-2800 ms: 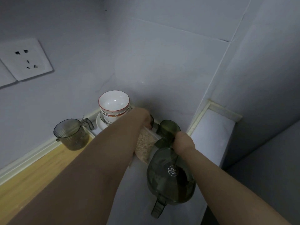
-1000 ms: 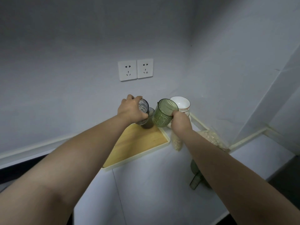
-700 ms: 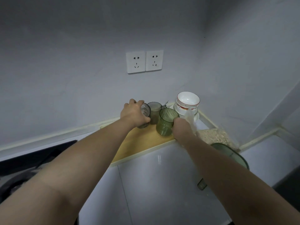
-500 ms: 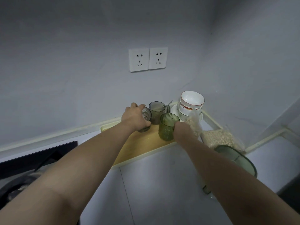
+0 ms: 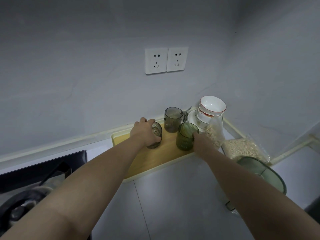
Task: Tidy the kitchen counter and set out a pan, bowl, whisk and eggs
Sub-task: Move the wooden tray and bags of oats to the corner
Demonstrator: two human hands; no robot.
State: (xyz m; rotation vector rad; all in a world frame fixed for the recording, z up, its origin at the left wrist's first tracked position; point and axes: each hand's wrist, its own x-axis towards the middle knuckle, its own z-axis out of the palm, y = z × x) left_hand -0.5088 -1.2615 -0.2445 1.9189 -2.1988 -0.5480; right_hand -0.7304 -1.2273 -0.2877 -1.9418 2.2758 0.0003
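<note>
On pale rectangular wooden tray (image 5: 155, 160), left hand (image 5: 144, 134) curled its fingers round smoky ribbed glass tumbler (image 5: 156, 138), near upright, mouth up. Right hand (image 5: 202, 143) gripped green ribbed glass tumbler (image 5: 185, 139) with curled fingers, likewise upright.

Between your left hand (image 5: 145, 134) on the glass (image 5: 156, 135) and your right hand (image 5: 201, 144) on the green cup (image 5: 186, 138), a narrow strip of tray (image 5: 155, 161) lies bare. The grey mug (image 5: 172, 119) blocks it just behind. Right of the cup, the bowl stack (image 5: 212, 108), oat bag (image 5: 242, 149) and jug (image 5: 259, 172) crowd in. Nearer you, the counter (image 5: 173, 205) is open.
</note>
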